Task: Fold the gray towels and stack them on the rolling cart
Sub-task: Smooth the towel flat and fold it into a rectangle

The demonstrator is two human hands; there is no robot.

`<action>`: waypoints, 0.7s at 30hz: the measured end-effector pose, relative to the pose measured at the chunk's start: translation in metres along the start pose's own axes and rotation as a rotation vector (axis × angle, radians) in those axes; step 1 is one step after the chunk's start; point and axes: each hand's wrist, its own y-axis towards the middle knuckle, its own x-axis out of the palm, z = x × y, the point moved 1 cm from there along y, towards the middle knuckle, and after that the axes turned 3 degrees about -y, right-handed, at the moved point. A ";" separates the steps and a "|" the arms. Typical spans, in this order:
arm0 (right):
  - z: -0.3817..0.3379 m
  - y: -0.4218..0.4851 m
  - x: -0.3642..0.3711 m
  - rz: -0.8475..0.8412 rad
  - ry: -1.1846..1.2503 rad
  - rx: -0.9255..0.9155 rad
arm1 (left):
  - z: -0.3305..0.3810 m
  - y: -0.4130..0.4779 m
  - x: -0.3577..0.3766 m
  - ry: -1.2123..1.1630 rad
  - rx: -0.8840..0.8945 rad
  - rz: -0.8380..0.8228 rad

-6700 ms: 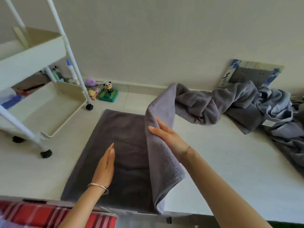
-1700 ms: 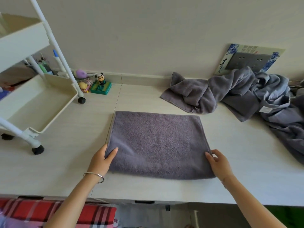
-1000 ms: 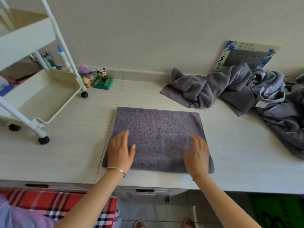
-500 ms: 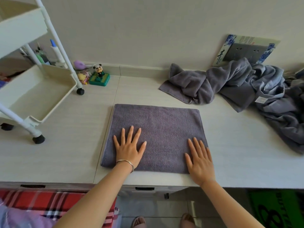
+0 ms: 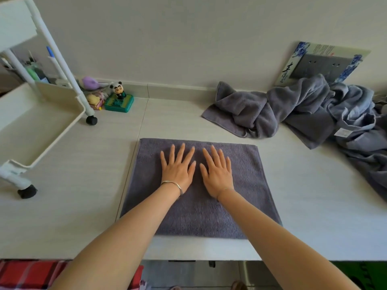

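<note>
a folded gray towel (image 5: 199, 216) is laid flat on the tabletop (image 5: 83, 195). the left hand (image 5: 178, 170) and right hand (image 5: 217, 174) are pressed palm-down on it, side by side, each grip spread wide with nothing held. crumpled gray towels (image 5: 293, 109) are heaped back right; the rolling cart (image 5: 41, 130) is stood left.

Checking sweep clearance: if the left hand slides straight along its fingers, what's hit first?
Left hand runs off the folded towel, then bare table, probably reaching the wall; crumpled towel sits just right of that line.
</note>
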 end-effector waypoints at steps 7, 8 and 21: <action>0.049 0.034 0.003 0.024 -0.108 0.118 | -0.016 0.030 0.008 0.040 -0.059 0.016; 0.055 0.035 0.000 0.034 -0.113 0.141 | -0.017 0.031 0.009 0.038 -0.059 0.023; 0.112 -0.014 -0.038 0.107 0.501 0.368 | -0.005 -0.004 0.008 -0.052 0.012 -0.028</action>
